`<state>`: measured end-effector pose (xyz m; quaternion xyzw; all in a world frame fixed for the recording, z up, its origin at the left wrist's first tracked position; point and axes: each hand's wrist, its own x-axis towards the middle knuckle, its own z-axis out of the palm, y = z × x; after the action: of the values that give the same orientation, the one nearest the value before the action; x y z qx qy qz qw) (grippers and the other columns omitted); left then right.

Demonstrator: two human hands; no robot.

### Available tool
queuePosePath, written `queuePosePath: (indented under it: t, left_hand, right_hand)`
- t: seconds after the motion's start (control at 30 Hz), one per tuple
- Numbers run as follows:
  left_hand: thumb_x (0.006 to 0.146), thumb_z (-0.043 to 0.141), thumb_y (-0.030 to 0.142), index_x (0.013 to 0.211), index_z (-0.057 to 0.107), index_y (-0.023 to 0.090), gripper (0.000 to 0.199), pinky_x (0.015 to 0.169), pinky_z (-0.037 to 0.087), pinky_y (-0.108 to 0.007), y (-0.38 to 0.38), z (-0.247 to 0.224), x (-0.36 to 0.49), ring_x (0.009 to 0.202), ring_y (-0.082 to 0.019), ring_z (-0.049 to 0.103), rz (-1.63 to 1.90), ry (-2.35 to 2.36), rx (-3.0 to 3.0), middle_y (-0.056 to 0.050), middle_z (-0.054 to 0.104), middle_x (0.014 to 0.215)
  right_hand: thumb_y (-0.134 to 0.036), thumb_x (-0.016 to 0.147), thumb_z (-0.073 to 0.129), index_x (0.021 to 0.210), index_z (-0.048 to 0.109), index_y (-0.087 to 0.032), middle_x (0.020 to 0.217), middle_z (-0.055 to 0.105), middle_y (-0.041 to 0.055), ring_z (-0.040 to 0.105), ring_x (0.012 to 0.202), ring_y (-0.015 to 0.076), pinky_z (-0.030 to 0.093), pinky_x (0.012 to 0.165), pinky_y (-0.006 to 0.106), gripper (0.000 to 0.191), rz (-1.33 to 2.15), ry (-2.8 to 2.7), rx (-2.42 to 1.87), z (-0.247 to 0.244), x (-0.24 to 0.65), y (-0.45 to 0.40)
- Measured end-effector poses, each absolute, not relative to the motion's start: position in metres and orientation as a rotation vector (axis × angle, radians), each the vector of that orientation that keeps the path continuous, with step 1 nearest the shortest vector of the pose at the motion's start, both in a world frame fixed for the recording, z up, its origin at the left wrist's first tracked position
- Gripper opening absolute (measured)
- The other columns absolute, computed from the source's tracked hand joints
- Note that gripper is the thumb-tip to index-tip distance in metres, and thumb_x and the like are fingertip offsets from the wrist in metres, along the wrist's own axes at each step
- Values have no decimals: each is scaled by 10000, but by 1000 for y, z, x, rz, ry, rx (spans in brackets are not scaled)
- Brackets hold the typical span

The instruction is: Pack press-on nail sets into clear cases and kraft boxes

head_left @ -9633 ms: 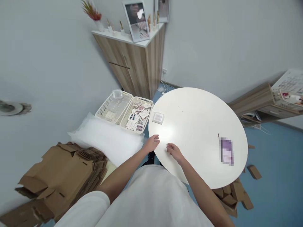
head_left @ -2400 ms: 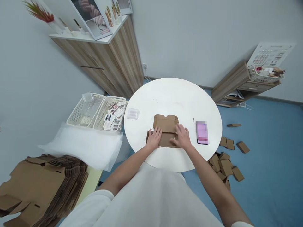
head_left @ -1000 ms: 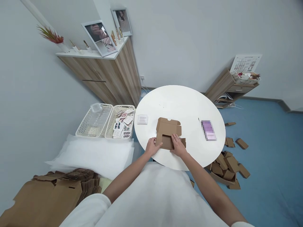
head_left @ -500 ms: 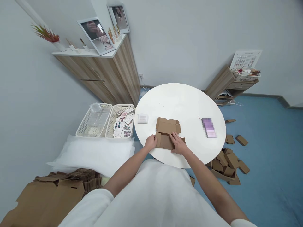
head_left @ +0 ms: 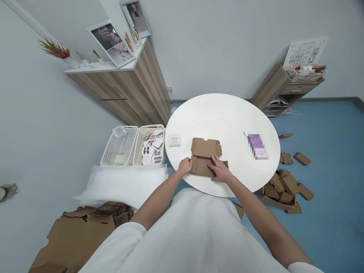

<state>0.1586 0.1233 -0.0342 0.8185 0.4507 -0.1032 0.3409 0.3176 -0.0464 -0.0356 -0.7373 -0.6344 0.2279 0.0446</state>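
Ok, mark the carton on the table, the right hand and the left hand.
Carton (head_left: 206, 149), head view: far panel.
Right hand (head_left: 222, 173), head view: back of hand.
Left hand (head_left: 185, 165), head view: back of hand.

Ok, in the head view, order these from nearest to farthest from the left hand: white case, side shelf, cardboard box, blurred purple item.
From the left hand:
1. cardboard box: its left flap meets the fingers
2. white case: table's left edge
3. blurred purple item: table's right side
4. side shelf: beyond the table, far right
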Motion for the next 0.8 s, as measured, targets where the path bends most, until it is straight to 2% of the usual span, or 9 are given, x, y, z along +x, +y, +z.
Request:
queuePosePath:
  t: [0.27,0.43,0.5,0.57,0.67,0.73,0.8]
  left_hand:
    - [754,488,273,888,539,164,180,626,405,-287,119,-34,164,825,-238,583,-365,1203,2256,-104,621,881]
    - [776,472,288,933,534,157,214,663,410,-312,115,-31,163,850,-254,573,-356,1196,2277,-111,611,877]
    - [794,461,353,1057,490,156,330,711,410,-314,113,-28,156,881,-242,565,-276,1132,2258,-100,603,919]
    - [766,498,441,1238,342,159,571,769,404,-312,110,-25,149,936,-229,548,-174,1022,2238,-105,556,1056]
    - [591,648,536,1358,105,194,1000,820,396,-333,109,-21,141,1015,-255,507,-156,820,2265,-130,411,1235]
    - [473,716,542,1367,80,227,1142,833,390,-350,111,-21,142,1039,-283,490,-228,733,2296,-125,388,1236]
    - [425,738,538,1367,95,249,1176,846,383,-351,115,-23,146,1050,-292,482,-271,693,2310,-108,404,1200]
  right_hand:
    - [-397,595,649,1193,462,-181,1456,-49,75,11,1309,348,191,1001,506,663,658,-1922,-2249,-33,312,-49]
    - [-363,608,635,1150,490,-162,1455,-47,86,14,1311,341,200,997,501,596,636,-1910,-2251,-34,311,-50]
    - [-359,604,639,1141,495,-165,1456,-38,80,19,1311,341,199,998,499,589,640,-1902,-2252,-35,312,-50]
    - [-349,597,647,1132,499,-168,1457,-24,75,22,1311,339,196,1002,496,584,637,-1905,-2249,-37,314,-50]
    - [-331,588,654,1119,505,-172,1457,-10,70,19,1312,335,196,1004,492,575,616,-1923,-2241,-39,318,-48]
    - [-332,586,656,1124,503,-175,1457,-6,68,15,1313,333,196,1003,490,582,610,-1932,-2239,-38,320,-47]
    - [-351,585,659,1158,479,-183,1457,1,65,16,1313,332,191,1006,487,624,610,-1931,-2236,-36,321,-47]
